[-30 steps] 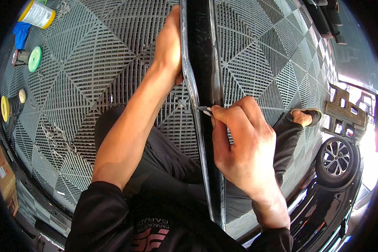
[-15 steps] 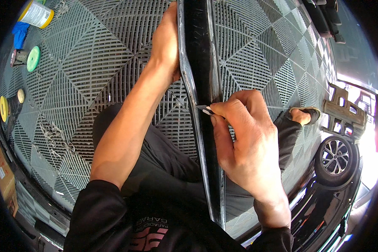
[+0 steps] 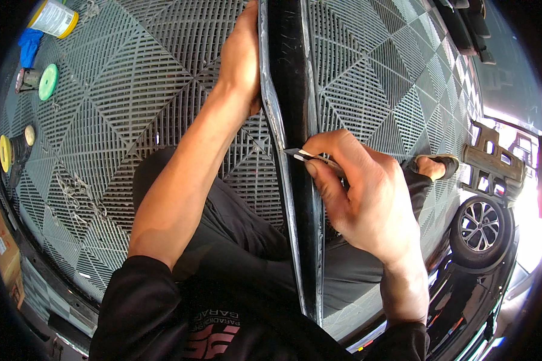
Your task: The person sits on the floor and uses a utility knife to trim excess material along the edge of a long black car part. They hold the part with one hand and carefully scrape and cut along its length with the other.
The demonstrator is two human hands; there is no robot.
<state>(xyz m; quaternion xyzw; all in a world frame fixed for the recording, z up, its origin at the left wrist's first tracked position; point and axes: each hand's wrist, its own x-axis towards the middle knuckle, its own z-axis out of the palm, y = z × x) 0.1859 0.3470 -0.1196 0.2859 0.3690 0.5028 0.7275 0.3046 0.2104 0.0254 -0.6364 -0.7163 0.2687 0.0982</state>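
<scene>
A long black car trim panel (image 3: 292,90) stands lengthwise in front of me, its pale, scuffed edges running from the top of the view down to my lap. My left hand (image 3: 242,57) is closed on its far left edge; the fingers are partly hidden behind it. Pinched between the thumb and fingers of my right hand (image 3: 367,192) is a small craft knife (image 3: 299,154). The blade tip points left and meets the panel's left rim, or lies very close to it. Most of the knife's handle is covered by my fingers.
Grey slatted tiles (image 3: 132,78) cover the floor. Left lie a white-and-yellow tub (image 3: 53,19), a blue cloth (image 3: 29,48), a green round pad (image 3: 49,82), a yellow pad (image 3: 5,153) and a cardboard box (image 3: 5,246). A car wheel (image 3: 480,224) is at right.
My right hand has shifted slightly right and turned, showing more of the knife. The panel's far part has moved a little right along with my left hand.
</scene>
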